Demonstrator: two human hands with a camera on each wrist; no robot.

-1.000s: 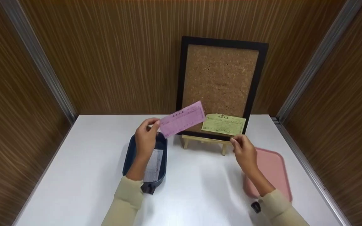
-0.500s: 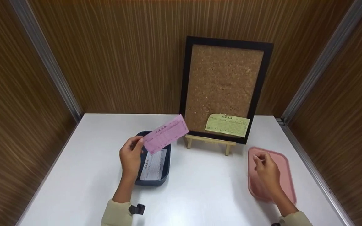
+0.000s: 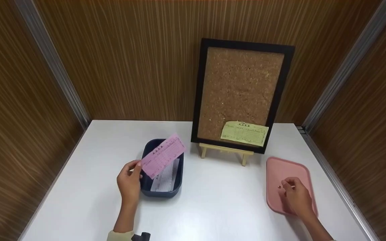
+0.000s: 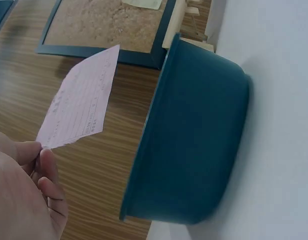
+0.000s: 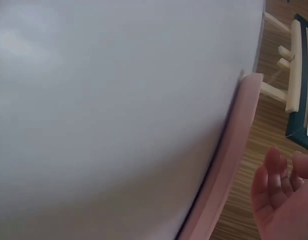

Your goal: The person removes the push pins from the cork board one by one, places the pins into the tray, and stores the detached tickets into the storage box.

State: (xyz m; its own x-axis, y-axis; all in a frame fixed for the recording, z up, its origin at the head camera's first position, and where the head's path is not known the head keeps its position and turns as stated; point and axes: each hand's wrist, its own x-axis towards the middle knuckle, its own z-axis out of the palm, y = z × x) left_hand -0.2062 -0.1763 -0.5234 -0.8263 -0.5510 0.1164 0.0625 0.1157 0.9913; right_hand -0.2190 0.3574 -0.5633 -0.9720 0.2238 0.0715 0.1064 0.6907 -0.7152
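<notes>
Pink slip [image 3: 163, 156] is left of ctr in the head view, pinched at its lower-left corner btwn thumb & fingers of the left hand [image 3: 129, 180]. It overlaps the blue tub [image 3: 163, 193] from above; the left wrist view shows it apart from the rim. 1 white slip [image 3: 167, 180] lies in the tub.

Right hand [image 3: 298, 197], lower right, has its fingers half curled, w/ nothing seen in them, over the pink tray [image 3: 276, 170]; a tiny item [image 3: 279, 187] sits by its fingertips, too small to ID. 1 green slip [image 3: 245, 134] is on the corkboard [image 3: 243, 83], right of ctr.

Pink slip prob. very light, fairly limp, easy to crease or tear; best held flat by 1 edge or corner, w/o squeezing hard.
</notes>
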